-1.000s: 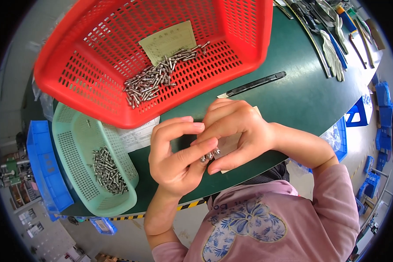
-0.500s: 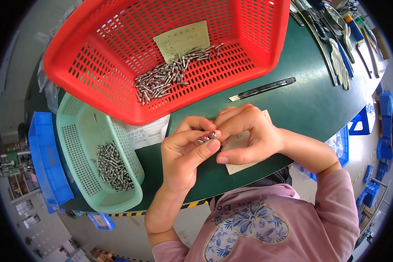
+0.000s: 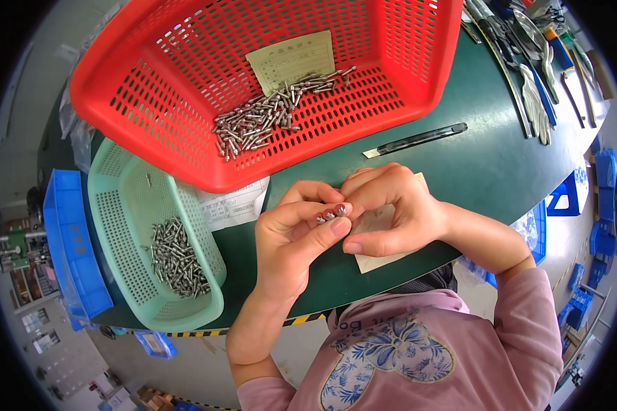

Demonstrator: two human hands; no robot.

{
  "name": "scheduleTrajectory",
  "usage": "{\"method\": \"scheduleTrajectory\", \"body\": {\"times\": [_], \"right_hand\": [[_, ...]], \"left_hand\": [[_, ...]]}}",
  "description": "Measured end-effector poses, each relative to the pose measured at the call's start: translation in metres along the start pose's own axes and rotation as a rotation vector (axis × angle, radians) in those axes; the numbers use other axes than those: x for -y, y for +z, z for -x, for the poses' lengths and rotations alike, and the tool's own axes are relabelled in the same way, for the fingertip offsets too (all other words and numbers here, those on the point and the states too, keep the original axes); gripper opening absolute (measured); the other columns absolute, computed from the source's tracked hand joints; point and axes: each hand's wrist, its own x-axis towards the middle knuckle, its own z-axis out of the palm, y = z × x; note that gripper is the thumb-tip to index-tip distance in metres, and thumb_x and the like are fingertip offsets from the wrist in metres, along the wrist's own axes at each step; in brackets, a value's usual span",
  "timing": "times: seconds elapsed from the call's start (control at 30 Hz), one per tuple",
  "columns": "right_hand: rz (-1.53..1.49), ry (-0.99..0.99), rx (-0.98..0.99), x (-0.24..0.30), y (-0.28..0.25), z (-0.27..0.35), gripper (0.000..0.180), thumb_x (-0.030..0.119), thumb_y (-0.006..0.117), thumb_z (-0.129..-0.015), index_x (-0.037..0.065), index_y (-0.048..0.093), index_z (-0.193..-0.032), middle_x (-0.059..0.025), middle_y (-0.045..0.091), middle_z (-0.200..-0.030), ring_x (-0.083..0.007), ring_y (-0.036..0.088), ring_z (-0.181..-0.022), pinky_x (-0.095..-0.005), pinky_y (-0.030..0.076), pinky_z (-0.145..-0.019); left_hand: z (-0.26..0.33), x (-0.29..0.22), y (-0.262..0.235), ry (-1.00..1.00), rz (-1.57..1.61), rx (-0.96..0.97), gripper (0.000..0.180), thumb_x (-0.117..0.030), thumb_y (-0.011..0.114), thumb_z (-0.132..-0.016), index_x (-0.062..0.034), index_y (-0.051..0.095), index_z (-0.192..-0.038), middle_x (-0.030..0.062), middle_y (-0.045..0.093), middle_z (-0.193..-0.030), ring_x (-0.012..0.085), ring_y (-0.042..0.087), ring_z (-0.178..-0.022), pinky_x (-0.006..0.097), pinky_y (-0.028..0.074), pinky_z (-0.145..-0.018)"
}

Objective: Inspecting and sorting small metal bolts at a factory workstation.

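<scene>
Between the thumb and fingers of my left hand (image 3: 291, 236) is a short row of small metal pins (image 3: 330, 214), their rounded shiny ends pointing toward me. My right hand (image 3: 397, 212) meets it from the other side, fingers curled closed against the same pins, its thumb held lower and apart from the index finger. The far ends of the pins are hidden behind the fingers. A beige paper (image 3: 380, 259) lies on the table under my right hand. Beyond both hands rests a black utility knife (image 3: 418, 139) with its blade out.
A red basket (image 3: 267, 175) holding many metal pins (image 3: 253, 123) and a yellowish card (image 3: 291, 58) stands at the far side. To the left is a pale green basket (image 3: 216, 301) with more pins (image 3: 178, 257), beside a blue bin (image 3: 79, 246). Gloves and tools (image 3: 535, 103) lie far right.
The pins tilt slightly and have shifted a little to the right in the picture along with both hands. The grip looks the same.
</scene>
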Motion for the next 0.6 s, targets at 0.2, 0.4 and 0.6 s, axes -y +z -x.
{"method": "scheduleTrajectory", "body": {"times": [0.2,0.4,0.6], "right_hand": [[-0.028,0.05,0.002,0.007,-0.004,-0.003,0.027,0.015,0.078,-0.07,-0.003,0.066,-0.086,-0.008,0.062,-0.078,-0.0131,0.058,-0.068,-0.0256,0.048,-0.061],[-0.157,0.058,0.007,0.009,-0.004,-0.003,0.03,0.013,0.08,-0.068,0.0,0.069,-0.093,-0.0084,0.065,-0.084,-0.0125,0.06,-0.072,-0.0241,0.048,-0.064],[0.089,-0.102,-0.055,0.009,-0.007,-0.004,0.03,0.015,0.08,-0.065,0.002,0.07,-0.09,-0.0068,0.066,-0.084,-0.0165,0.061,-0.07,-0.0278,0.048,-0.063]], "left_hand": [[-0.004,-0.005,0.009,0.423,-0.688,-0.037,0.021,0.003,0.069,-0.073,-0.0045,0.07,-0.093,0.0082,0.056,-0.101,0.0179,0.058,-0.089,0.027,0.05,-0.076],[-0.005,-0.007,0.011,0.868,-1.217,-0.025,0.03,-0.002,0.073,-0.062,-0.012,0.072,-0.091,0.0042,0.058,-0.096,0.0238,0.057,-0.087,0.031,0.049,-0.071],[-0.005,0.0,0.011,0.89,-1.194,-0.077,0.038,0.001,0.071,-0.064,-0.007,0.069,-0.101,0.01,0.054,-0.107,0.0235,0.056,-0.093,0.03,0.05,-0.073]]}}
